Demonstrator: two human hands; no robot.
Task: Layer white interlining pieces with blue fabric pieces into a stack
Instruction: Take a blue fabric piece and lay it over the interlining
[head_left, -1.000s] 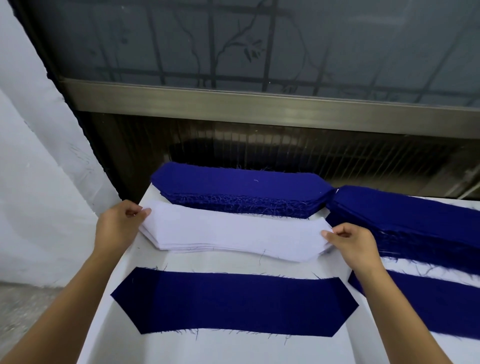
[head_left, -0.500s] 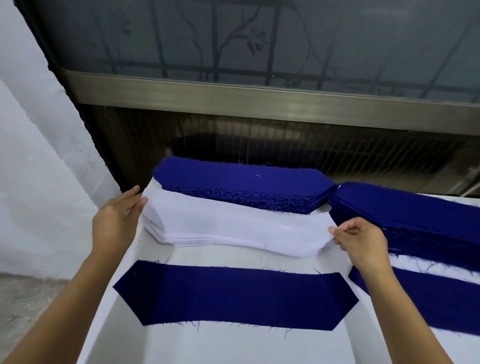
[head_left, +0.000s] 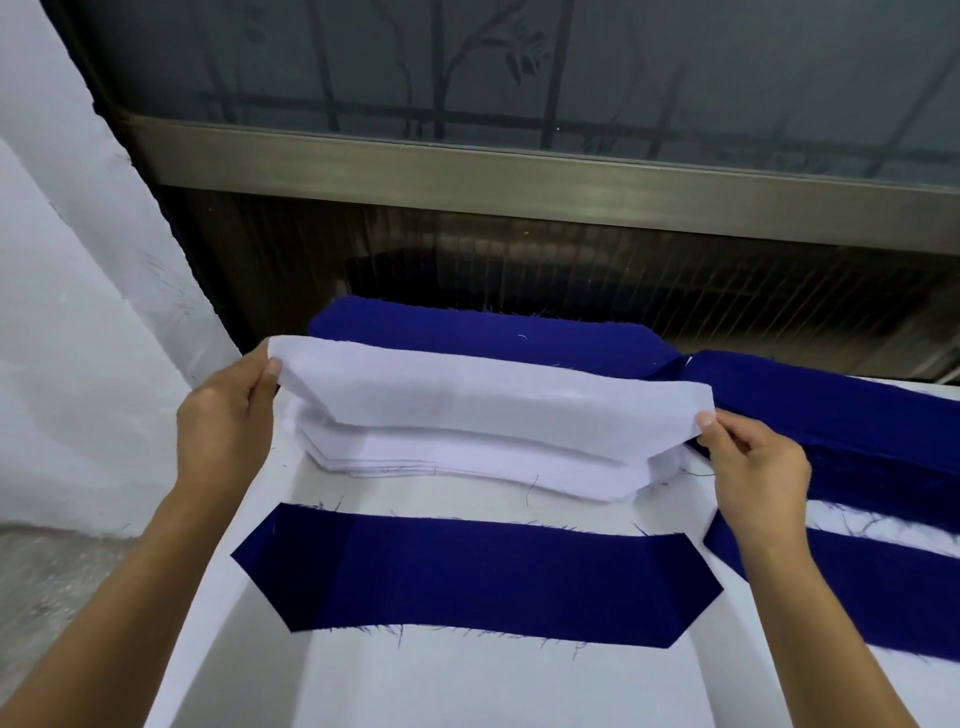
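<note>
A white interlining piece (head_left: 483, 400) hangs stretched in the air above the pile of white interlining (head_left: 467, 465). My left hand (head_left: 226, 421) pinches its left end and my right hand (head_left: 753, 467) pinches its right end. In front of the pile a single blue fabric piece (head_left: 478, 579) with pointed ends lies flat on the white table (head_left: 467, 686). A stack of blue fabric pieces (head_left: 483, 338) sits behind the white pile.
A second stack of blue pieces (head_left: 841, 410) lies at the right, with another flat blue piece (head_left: 872, 592) in front of it. A window with a metal frame (head_left: 519, 176) rises behind the table. A white wall (head_left: 78, 312) stands at the left, beyond the table's left edge.
Both hands have lifted the top white interlining piece off its pile and raised it; before, they were gripping its ends on the pile.
</note>
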